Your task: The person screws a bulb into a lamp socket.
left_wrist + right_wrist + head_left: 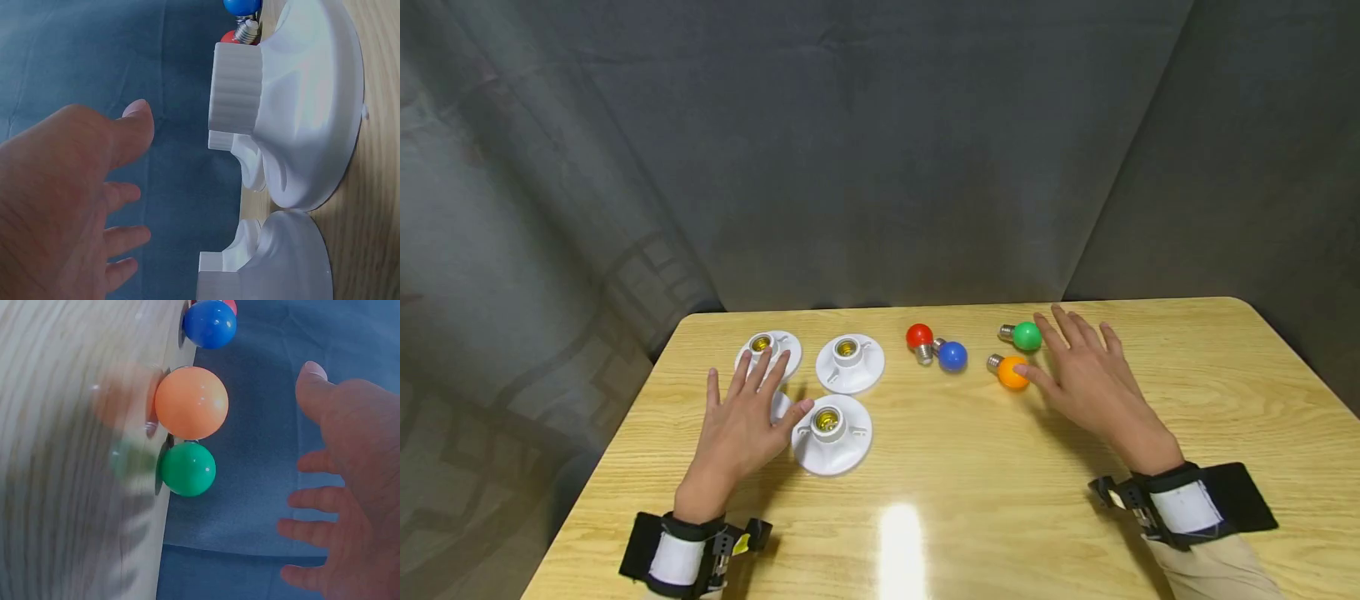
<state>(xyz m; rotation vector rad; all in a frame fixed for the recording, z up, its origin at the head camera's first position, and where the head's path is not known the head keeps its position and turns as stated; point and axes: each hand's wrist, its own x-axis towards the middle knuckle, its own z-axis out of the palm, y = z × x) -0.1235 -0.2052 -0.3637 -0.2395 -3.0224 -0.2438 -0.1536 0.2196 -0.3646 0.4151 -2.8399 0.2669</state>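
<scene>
Near edge of view: a light, wood-grained tabletop [970,475] runs out at the bottom, with a bright glare streak [901,550] at centre. A black-and-white wrist strap [676,558] sits on the left arm, a similar band [1187,507] on the right, above a beige sleeve [1213,571]. Left hand [747,425]: fingers wide apart, grip loose, raised over the left-hand group of white lampholders. Of these, the front-right lampholder [832,454] lies beside the thumb; the front-left lampholder [780,406] is mostly hidden. Right hand [1093,383]: likewise spread wide, raised beside the orange bulb [1012,374] and, farther back, the green bulb [1027,336]; both lie on their sides, screw bases leftward. Behind the front pair stand the back-left lampholder [791,346] and back-right lampholder [864,372]. Between lampholders and right-hand bulbs, the blue bulb [953,357] lies close against the red bulb [919,336]; contact cannot be judged. Beyond the table's far edge hangs a dark grey curtain [887,167], creased, paler and faintly patterned at left.
</scene>
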